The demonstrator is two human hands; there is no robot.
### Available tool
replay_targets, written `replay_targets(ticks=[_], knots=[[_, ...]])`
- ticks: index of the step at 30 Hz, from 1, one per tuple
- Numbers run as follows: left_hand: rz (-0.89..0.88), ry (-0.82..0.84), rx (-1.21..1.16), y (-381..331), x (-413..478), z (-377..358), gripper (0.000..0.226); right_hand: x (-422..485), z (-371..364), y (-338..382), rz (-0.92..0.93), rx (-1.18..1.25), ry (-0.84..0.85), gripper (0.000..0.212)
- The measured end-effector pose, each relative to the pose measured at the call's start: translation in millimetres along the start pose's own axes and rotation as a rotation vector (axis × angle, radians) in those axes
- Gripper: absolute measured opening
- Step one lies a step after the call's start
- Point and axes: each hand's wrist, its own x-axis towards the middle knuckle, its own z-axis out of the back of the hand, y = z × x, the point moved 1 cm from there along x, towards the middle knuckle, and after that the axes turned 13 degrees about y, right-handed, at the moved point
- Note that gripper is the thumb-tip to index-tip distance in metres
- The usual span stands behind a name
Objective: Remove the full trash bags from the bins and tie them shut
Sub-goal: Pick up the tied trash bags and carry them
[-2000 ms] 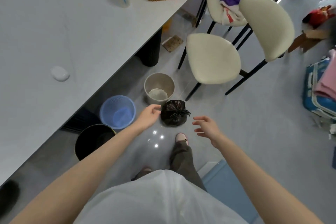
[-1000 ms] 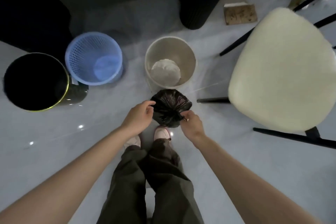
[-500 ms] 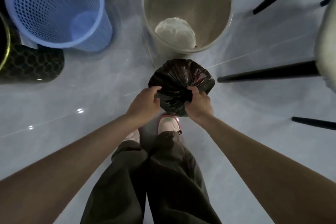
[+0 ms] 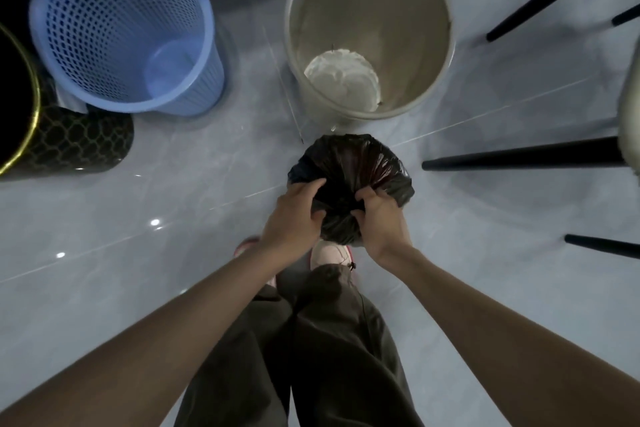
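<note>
A small black trash bag (image 4: 349, 163), bulging and gathered at its top, sits on the grey floor just in front of my feet. My left hand (image 4: 294, 218) grips the bag's gathered plastic from the left. My right hand (image 4: 379, 218) grips it from the right, fingers curled into the folds. Behind the bag stands a beige bin (image 4: 426, 10) with a pale lump at its bottom and no bag in it. A blue mesh bin (image 4: 69, 3) stands further left, with no bag either.
A black bin with a gold rim (image 4: 69, 146) stands at the far left edge. Black chair legs (image 4: 519, 159) cross the floor on the right, close to the bag. My legs and shoes (image 4: 329, 253) are directly below the bag.
I have bent down from standing; the view closed in on the bag. Both hands went from hanging open above it to gripping its gathered top.
</note>
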Motion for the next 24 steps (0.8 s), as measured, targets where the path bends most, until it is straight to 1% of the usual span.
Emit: replay_targets(ticks=[5,12,17,20,24], knots=[[-0.024,-0.058,0.097,-32,-49,20,0.060,-54,36,40,0.087,0.076,0.039,0.028],[-0.039,-0.228,0.188,-70,-152,79,0.049,-154,110,110,0.250,0.048,0.041,0.027],[-0.099,-0.388,0.141,-106,-238,122,0.047,-224,157,164,0.321,0.070,-0.007,0.027],[-0.114,-0.500,0.125,-122,-281,144,0.046,-260,181,195,0.397,0.059,-0.031,0.026],[-0.131,-0.647,0.048,-139,-337,165,0.043,-301,214,229,0.512,0.014,-0.030,0.025]])
